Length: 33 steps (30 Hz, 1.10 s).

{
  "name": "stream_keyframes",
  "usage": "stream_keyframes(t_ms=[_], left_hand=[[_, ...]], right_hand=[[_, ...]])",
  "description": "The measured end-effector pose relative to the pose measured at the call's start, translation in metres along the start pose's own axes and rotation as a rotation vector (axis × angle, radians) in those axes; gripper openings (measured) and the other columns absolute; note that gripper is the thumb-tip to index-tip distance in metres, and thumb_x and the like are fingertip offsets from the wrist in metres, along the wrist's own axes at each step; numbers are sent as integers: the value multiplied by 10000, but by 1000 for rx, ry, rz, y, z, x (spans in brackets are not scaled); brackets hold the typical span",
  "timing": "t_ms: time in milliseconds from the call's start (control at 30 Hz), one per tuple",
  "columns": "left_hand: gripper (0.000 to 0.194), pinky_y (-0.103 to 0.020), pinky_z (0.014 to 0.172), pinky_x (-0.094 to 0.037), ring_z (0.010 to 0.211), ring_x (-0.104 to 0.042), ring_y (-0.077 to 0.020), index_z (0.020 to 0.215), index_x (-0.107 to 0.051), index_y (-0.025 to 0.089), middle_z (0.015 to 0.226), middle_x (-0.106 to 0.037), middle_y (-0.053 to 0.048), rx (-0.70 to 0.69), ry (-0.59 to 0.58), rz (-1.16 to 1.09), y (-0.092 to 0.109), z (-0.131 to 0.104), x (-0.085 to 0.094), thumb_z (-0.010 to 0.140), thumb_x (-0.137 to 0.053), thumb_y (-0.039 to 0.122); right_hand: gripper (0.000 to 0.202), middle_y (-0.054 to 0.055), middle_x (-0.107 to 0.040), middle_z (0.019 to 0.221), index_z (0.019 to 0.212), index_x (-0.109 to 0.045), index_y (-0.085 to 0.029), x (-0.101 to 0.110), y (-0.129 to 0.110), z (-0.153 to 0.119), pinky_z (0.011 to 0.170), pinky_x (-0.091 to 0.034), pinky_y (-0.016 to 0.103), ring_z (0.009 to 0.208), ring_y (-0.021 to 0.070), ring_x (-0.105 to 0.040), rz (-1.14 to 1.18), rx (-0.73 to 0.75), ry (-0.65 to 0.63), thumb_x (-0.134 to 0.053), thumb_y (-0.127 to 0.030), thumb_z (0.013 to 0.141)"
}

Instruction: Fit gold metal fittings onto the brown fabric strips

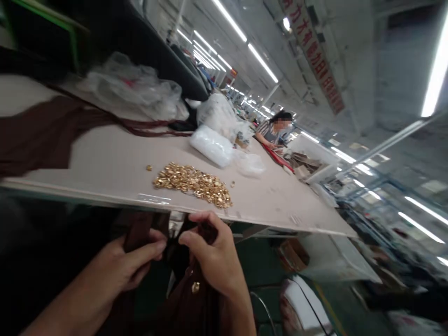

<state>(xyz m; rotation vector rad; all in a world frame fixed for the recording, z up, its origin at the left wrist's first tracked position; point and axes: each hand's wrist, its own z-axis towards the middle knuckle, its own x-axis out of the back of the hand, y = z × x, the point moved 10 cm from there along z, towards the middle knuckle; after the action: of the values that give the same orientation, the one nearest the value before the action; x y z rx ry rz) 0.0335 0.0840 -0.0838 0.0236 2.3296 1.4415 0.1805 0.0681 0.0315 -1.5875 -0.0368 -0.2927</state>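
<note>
Brown strap (pixel 138 231) is pinched between thumb and fingers of the left hand (pixel 122 263), just off the near edge of the table (pixel 108 156). A brown piece (pixel 208 231) is gripped by the right hand (pixel 224 256), fingers curled round it; whether both are joined can't be told. One gold fitting (pixel 195 287) is seen on brown material below the right hand. Main risk: the pile of gold fittings (pixel 192 184) lies near the table edge, above the right hand; if knuckles or the piece are raised into it, parts could be spilled to the floor. Strap could be dropped if the left pinch is loosened, as no support is seen under it. Finish could be scratched if the fitting is dragged on the edge. Writing: red characters on the banner (pixel 319 65), far right, overhead; 力, 有 and 日 can be read, rest blurred. No brand or label can be read on the plastic bags (pixel 133 88), far left.
</note>
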Motion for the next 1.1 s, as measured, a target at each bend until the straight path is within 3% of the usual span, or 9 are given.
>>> stream_keyframes(t_ms=[100, 167, 267, 367, 633, 833, 900, 1000, 1100], left_hand=[[243, -193, 440, -237, 451, -354, -73, 762, -674, 203, 563, -524, 80, -21, 80, -18, 12, -20, 6, 709, -798, 404], [209, -196, 440, -207, 450, -323, -73, 726, -654, 201, 546, -490, 84, -25, 67, -12, 19, -22, -3, 726, -768, 376], [175, -199, 445, -189, 452, -304, -75, 714, -649, 200, 524, -464, 89, -23, 53, -13, 24, -22, -8, 735, -749, 343], [133, -198, 457, -217, 466, -338, -75, 750, -673, 198, 571, -539, 71, -14, 34, -29, 23, -24, -8, 742, -757, 300], [550, -230, 460, -263, 478, -444, -117, 766, -754, 181, 646, -681, -38, 21, -65, -192, 22, -31, -16, 867, -601, 699], [760, -253, 450, -221, 426, -405, -117, 680, -737, 178, 553, -664, -55, 47, -137, -165, 20, -33, -27, 858, -417, 844], [780, -269, 443, -238, 426, -405, -132, 643, -731, 192, 532, -655, -53, 45, -147, -109, 17, -34, -27, 848, -390, 863], [806, -265, 447, -281, 436, -420, -136, 592, -732, 211, 516, -632, -37, 74, -141, -26, 6, -37, -25, 817, -378, 899], [811, -249, 465, -325, 452, -440, -133, 525, -695, 212, 469, -548, -12, 119, -148, -36, -5, -38, -26, 799, -394, 914]], right_hand=[[333, -41, -689, 692, 1000, -657, -196, -13, 12, -3, 493, -401, 211, 509, 94, -505, 129, -58, -102, -839, -292, 738], [342, -39, -688, 701, 999, -654, -195, -20, 13, -3, 490, -388, 205, 515, 90, -504, 147, -67, -131, -850, -295, 737], [317, -42, -677, 697, 988, -653, -194, -22, 11, -1, 507, -391, 208, 535, 91, -504, 148, -51, -114, -844, -310, 762], [324, -42, -668, 677, 976, -632, -194, -22, 9, 2, 511, -393, 213, 533, 93, -491, 166, -33, -90, -837, -353, 782], [300, -70, -594, 620, 943, -628, -202, -24, 6, 11, 504, -395, 217, 515, 95, -468, 153, 25, -68, -822, -375, 792], [192, -50, -580, 575, 828, -715, -184, 6, 1, -3, 474, -379, 229, 493, 104, -463, 33, 112, 172, -776, -365, 812], [155, -54, -572, 537, 767, -730, -184, 1, 1, -12, 462, -367, 229, 465, 97, -451, 53, 110, 127, -812, -317, 765], [200, -39, -638, 562, 881, -774, -191, -20, 4, -21, 492, -417, 241, 480, 117, -537, 115, 78, -25, -858, -256, 711], [186, -26, -643, 534, 804, -725, -189, -37, 12, -25, 465, -432, 249, 442, 132, -569, 193, -6, -123, -844, -326, 767]])
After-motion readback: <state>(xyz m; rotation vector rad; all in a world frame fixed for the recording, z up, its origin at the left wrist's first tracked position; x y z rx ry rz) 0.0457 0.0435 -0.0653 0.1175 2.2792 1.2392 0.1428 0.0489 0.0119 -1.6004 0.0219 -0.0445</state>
